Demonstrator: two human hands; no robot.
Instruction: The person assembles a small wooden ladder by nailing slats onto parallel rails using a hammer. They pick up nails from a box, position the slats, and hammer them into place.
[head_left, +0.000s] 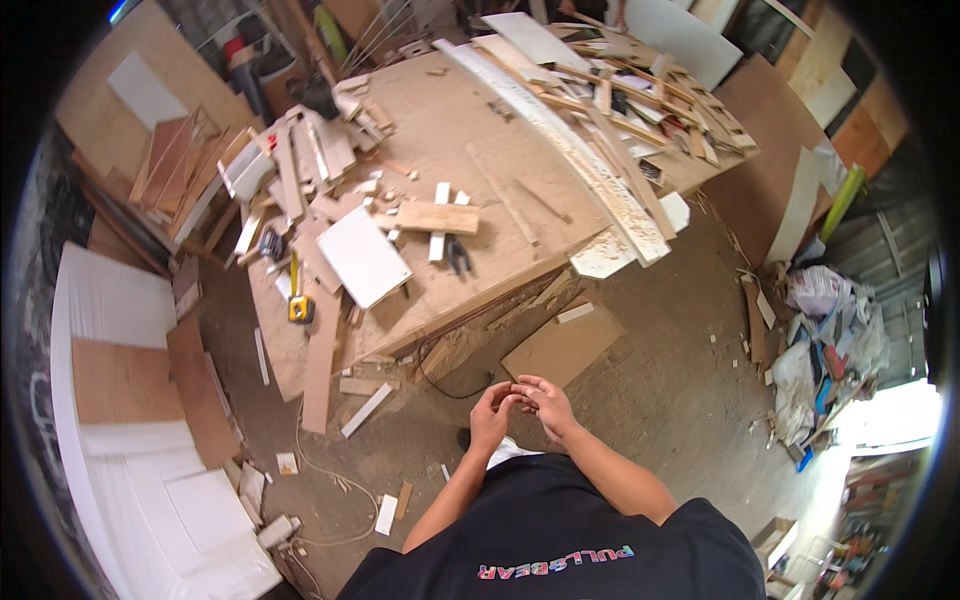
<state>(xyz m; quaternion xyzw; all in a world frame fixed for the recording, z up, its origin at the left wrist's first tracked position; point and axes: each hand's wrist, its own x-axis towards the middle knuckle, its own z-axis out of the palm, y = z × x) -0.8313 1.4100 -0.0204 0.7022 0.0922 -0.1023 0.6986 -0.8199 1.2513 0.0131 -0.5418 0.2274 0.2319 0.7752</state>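
In front of my body my left hand (489,418) and my right hand (549,407) meet at the fingertips, fingers curled in and closed. Whatever is between them, if anything, is too small to make out. Beyond them stands a large wooden worktable (420,110). On its near side lie a pair of black-handled pliers (458,257), a white square board (364,257), a short wooden block (438,217) and a yellow tape measure (299,308) with its blade partly out. Neither hand touches these.
Wood offcuts (640,100) pile up at the table's far right, beside a long white strip (560,140). A brown panel (563,344) lies on the floor by the table. White panels (150,450) lean at the left; plastic bags (835,330) heap at the right. A cord (345,485) crosses the floor.
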